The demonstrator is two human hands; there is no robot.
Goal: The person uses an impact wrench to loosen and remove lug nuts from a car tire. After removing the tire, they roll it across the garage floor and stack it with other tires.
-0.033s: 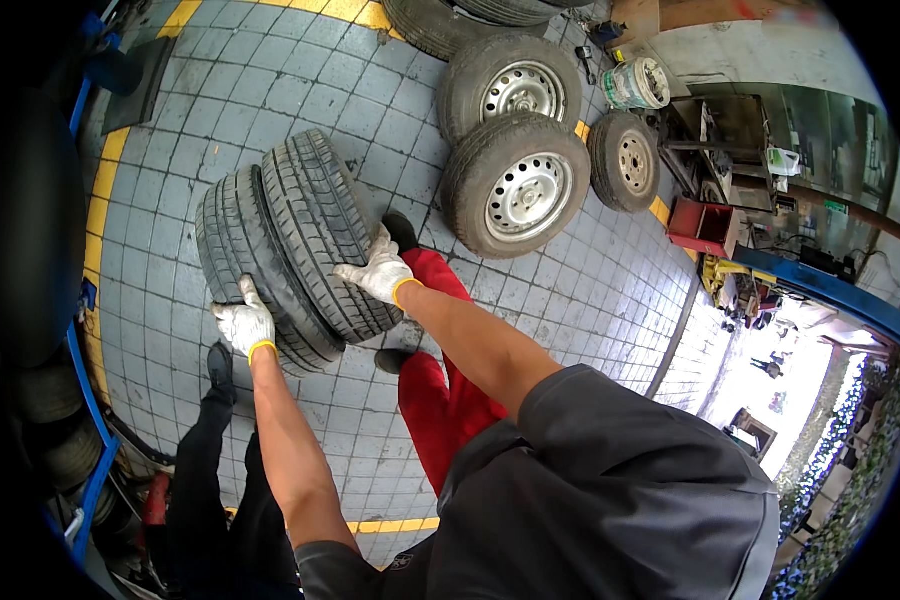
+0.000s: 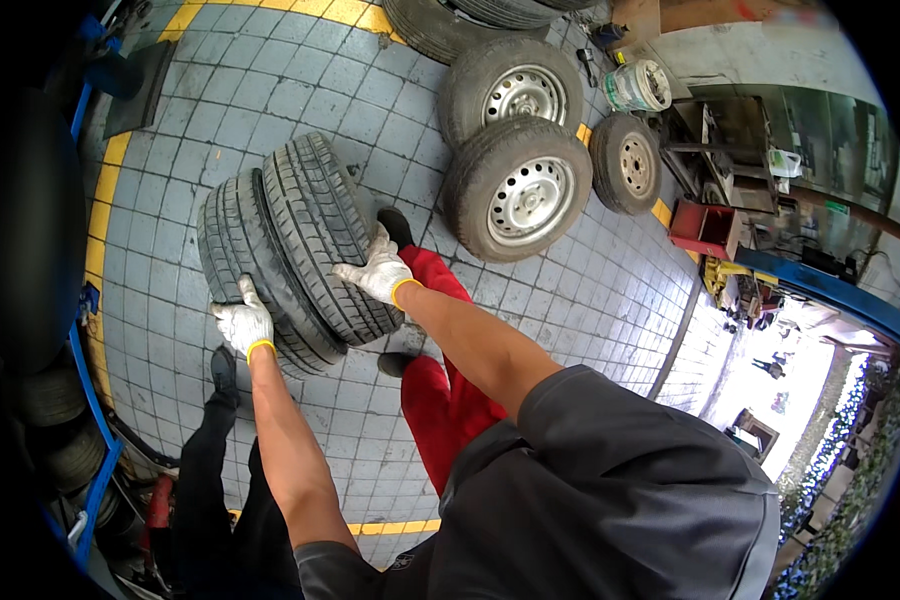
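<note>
Two black tyres without rims stand upright side by side in front of me, tread facing up. My left hand (image 2: 242, 322), in a white glove with a yellow cuff, grips the tread of the left tyre (image 2: 232, 240) at its near edge. On the near side of the right tyre (image 2: 315, 215) lies my right hand (image 2: 378, 272), gloved the same way, holding it. Below the tyres show my red trousers (image 2: 440, 400) and a black shoe (image 2: 395, 225) on the grey tiled floor (image 2: 220, 90).
Two wheels with steel rims (image 2: 518, 190) (image 2: 510, 90) lie beyond, with a smaller wheel (image 2: 625, 160), a white bucket (image 2: 638, 85) and a red box (image 2: 705, 228). Another person's black-trousered legs (image 2: 210, 470) stand at lower left beside a blue frame (image 2: 90, 470).
</note>
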